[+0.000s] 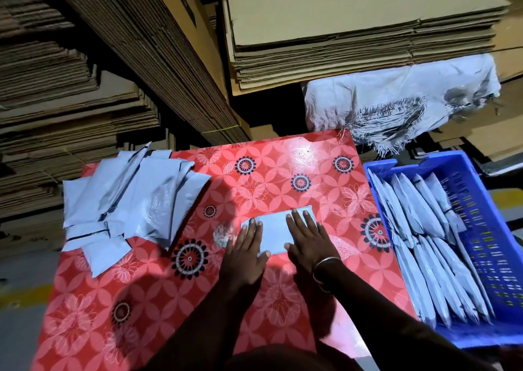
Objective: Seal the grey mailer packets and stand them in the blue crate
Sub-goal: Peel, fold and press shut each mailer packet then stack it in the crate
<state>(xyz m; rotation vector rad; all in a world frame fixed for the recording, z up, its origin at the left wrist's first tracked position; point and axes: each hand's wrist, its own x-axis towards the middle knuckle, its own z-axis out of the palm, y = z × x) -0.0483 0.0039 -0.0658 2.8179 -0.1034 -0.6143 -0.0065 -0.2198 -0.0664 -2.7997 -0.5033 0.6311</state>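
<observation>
A grey mailer packet (276, 230) lies flat mid-table, pressed under the left hand (245, 253) and right hand (307, 242), fingers spread flat. Unsealed packets (127, 201) pile far left on the red floral tablecloth (283, 167); sealed ones stand in the blue crate (492, 229) at right.

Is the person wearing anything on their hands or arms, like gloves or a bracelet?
No gloves: both the left hand and the right hand are bare, and no sleeves show on the forearms. The only thing worn is a thin, shiny metal bangle around the right wrist. I see no rings or watch, though the light is dim.
</observation>
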